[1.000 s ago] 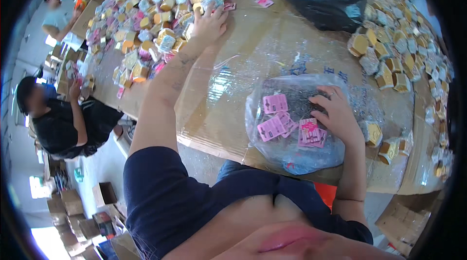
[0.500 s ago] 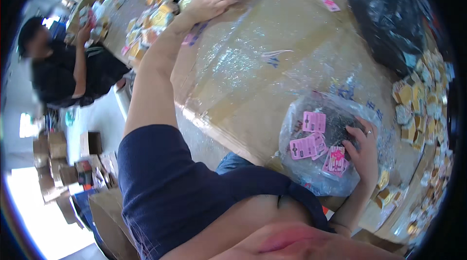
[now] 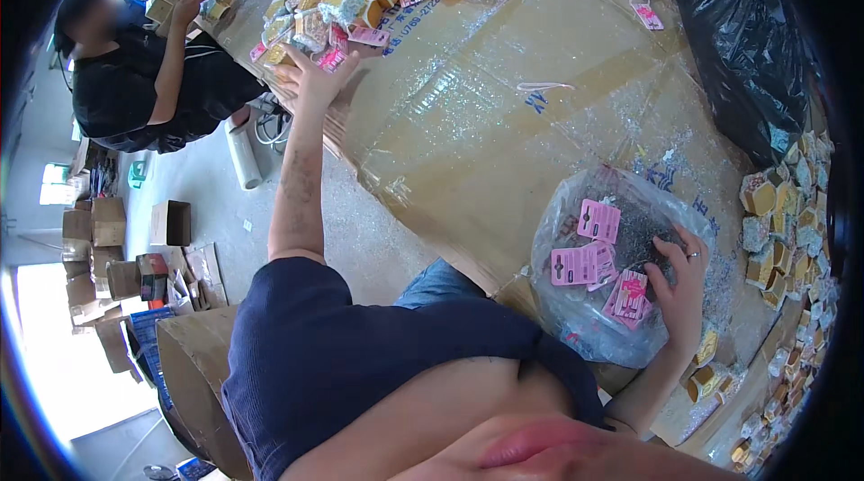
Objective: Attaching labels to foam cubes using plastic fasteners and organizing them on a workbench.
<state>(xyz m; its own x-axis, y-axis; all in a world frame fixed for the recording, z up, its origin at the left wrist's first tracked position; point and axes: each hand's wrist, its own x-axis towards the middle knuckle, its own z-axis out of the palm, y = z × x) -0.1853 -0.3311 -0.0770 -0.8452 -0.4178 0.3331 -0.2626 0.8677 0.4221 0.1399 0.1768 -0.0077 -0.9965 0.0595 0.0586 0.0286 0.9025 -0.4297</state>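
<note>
My left hand reaches to the far left edge of the table, its fingers spread against small gold-and-glitter pieces with pink cards among them. It appears to touch them without gripping any. At the right, my right hand rests on a clear plastic bag, fingers apart and slightly bent. Inside the bag lie pink cards with hanging slots and a heap of fine dark pieces too small to name. A ring is on one right finger.
Brown cardboard strewn with glitter covers the table. A black plastic bag lies at the far right, above more gold pieces. Across the table's left side, a person in black holds a pink item. Cardboard boxes are stacked at left.
My left hand has moved from the far pile leftward and nearer, to the pieces at the left edge. My right hand stays on the clear bag. The view has shifted slightly.
</note>
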